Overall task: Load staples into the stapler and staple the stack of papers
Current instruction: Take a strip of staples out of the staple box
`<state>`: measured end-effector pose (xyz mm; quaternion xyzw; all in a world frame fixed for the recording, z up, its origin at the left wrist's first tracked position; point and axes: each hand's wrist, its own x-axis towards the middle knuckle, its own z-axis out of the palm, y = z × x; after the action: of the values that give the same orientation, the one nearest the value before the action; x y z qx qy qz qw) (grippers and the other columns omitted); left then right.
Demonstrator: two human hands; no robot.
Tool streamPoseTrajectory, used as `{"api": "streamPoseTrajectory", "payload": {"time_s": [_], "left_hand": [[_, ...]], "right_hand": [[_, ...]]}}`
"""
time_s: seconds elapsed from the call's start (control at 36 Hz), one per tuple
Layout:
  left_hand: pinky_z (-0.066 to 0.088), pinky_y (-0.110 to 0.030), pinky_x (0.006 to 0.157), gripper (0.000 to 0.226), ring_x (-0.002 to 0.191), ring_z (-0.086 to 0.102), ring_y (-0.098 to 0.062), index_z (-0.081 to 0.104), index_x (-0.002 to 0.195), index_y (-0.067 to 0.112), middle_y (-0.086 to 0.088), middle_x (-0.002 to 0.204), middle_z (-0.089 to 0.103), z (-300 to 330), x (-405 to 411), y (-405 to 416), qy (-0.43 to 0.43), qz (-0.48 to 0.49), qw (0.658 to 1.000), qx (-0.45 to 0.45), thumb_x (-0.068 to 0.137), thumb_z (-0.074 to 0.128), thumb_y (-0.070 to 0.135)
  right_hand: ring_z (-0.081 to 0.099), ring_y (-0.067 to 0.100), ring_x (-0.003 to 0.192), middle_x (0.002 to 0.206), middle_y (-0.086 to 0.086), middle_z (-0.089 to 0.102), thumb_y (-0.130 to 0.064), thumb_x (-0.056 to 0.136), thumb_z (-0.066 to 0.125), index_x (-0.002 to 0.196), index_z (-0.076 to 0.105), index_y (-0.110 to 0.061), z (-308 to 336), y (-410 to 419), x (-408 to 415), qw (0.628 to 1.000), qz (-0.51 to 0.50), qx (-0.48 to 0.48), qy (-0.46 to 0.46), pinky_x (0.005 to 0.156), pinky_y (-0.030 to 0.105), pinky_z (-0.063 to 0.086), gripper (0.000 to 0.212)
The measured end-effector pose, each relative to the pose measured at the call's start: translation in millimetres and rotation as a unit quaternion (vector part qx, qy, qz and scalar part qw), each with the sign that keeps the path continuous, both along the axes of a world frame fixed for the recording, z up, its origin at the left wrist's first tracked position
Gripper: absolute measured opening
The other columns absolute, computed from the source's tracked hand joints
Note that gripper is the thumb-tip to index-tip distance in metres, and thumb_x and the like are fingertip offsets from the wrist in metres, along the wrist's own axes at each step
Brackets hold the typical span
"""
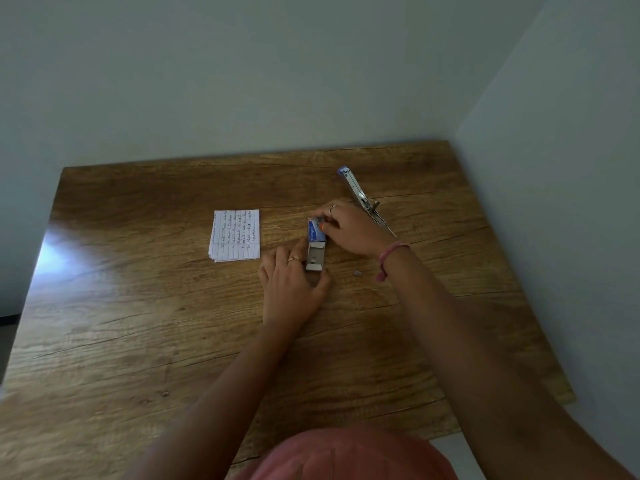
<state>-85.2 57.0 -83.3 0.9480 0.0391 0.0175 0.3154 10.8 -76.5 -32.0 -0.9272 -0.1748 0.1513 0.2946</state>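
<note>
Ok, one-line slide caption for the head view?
Both hands slide open a staple box on the wooden table; stapler lies opened, papers wait.

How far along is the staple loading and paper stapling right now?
Done: the blue and silver stapler lies swung open on the wooden table. In hand: the left hand and right hand work the small blue staple box, its tray slid out. Left: loading staples and stapling the lined paper stack.

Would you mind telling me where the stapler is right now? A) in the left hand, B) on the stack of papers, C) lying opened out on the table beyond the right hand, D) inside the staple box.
C: the stapler lies opened out on the table beyond the right hand, which works the staple box with the left hand.
</note>
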Motion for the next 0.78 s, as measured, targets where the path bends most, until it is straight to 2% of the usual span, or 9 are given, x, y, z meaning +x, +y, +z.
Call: {"api": "streamPoseTrajectory", "payload": {"time_s": [0.08,0.19,0.28,0.44,0.56,0.64,0.72,0.78], "left_hand": [[0.025,-0.036,0.101,0.069,0.120,0.034,-0.021,0.035,0.145,0.023,-0.001,0.121,0.047,-0.6,-0.1,0.1,-0.006,0.004,1.000,-0.009,0.085,0.057,0.048],[0.027,-0.038,0.103,0.066,0.123,0.034,-0.023,0.039,0.143,0.019,-0.002,0.121,0.050,-0.5,-0.9,-0.2,-0.011,0.014,1.000,-0.024,0.086,0.058,0.046],[0.026,-0.037,0.102,0.066,0.122,0.034,-0.023,0.040,0.143,0.019,-0.003,0.120,0.052,-0.9,-1.2,0.3,-0.014,0.013,0.999,-0.029,0.086,0.059,0.045],[0.020,-0.030,0.096,0.065,0.124,0.036,-0.023,0.043,0.142,0.019,-0.003,0.119,0.056,-1.9,-0.9,1.7,-0.028,0.011,0.998,-0.046,0.084,0.063,0.042],[0.020,-0.029,0.095,0.064,0.122,0.038,-0.022,0.044,0.141,0.018,-0.002,0.119,0.057,-1.8,-0.8,2.2,-0.033,0.014,0.998,-0.050,0.085,0.064,0.041],[0.020,-0.029,0.095,0.062,0.121,0.040,-0.022,0.045,0.140,0.017,-0.002,0.118,0.059,-2.0,-0.5,2.7,-0.039,0.018,0.997,-0.058,0.086,0.065,0.040],[0.020,-0.027,0.096,0.062,0.120,0.041,-0.021,0.047,0.139,0.017,-0.002,0.120,0.060,-2.4,1.3,4.5,-0.035,0.024,0.996,-0.082,0.085,0.068,0.040],[0.021,-0.027,0.097,0.064,0.120,0.042,-0.020,0.048,0.138,0.017,-0.003,0.120,0.060,-2.6,3.9,6.4,-0.021,0.030,0.994,-0.099,0.083,0.070,0.041]], "right_hand": [[0.053,0.013,0.099,0.113,0.002,0.053,-0.013,0.093,0.056,0.125,0.060,-0.015,-0.6,-0.6,1.6,1.000,-0.020,0.007,0.013,0.085,0.023,0.043,0.031],[0.056,0.011,0.094,0.105,0.000,0.057,-0.017,0.090,0.062,0.121,0.062,-0.016,-0.1,-4.4,4.8,0.998,-0.040,0.020,0.038,0.072,0.013,0.040,0.031],[0.056,0.008,0.091,0.101,-0.003,0.058,-0.018,0.090,0.063,0.121,0.062,-0.018,1.1,-6.9,5.9,0.997,-0.042,0.027,0.052,0.068,0.008,0.037,0.032],[0.057,0.007,0.091,0.099,-0.006,0.061,-0.014,0.088,0.065,0.117,0.065,-0.019,3.8,-7.3,4.7,0.996,-0.027,0.042,0.068,0.071,0.009,0.040,0.030],[0.056,-0.005,0.080,0.095,-0.011,0.061,-0.014,0.086,0.068,0.116,0.066,-0.016,5.9,-9.9,4.5,0.994,-0.027,0.052,0.092,0.063,0.002,0.041,0.030],[0.057,-0.006,0.080,0.101,-0.008,0.064,-0.014,0.085,0.069,0.116,0.066,-0.013,4.4,-10.0,2.9,0.993,-0.033,0.059,0.096,0.062,-0.003,0.040,0.031],[0.059,-0.002,0.086,0.107,-0.005,0.067,-0.015,0.085,0.069,0.116,0.066,-0.013,2.0,-9.3,0.1,0.994,-0.037,0.061,0.085,0.064,0.001,0.043,0.031],[0.062,0.005,0.094,0.112,-0.001,0.068,-0.015,0.085,0.069,0.113,0.068,-0.014,0.6,-8.3,-2.2,0.994,-0.030,0.058,0.084,0.073,0.007,0.045,0.028]]}}
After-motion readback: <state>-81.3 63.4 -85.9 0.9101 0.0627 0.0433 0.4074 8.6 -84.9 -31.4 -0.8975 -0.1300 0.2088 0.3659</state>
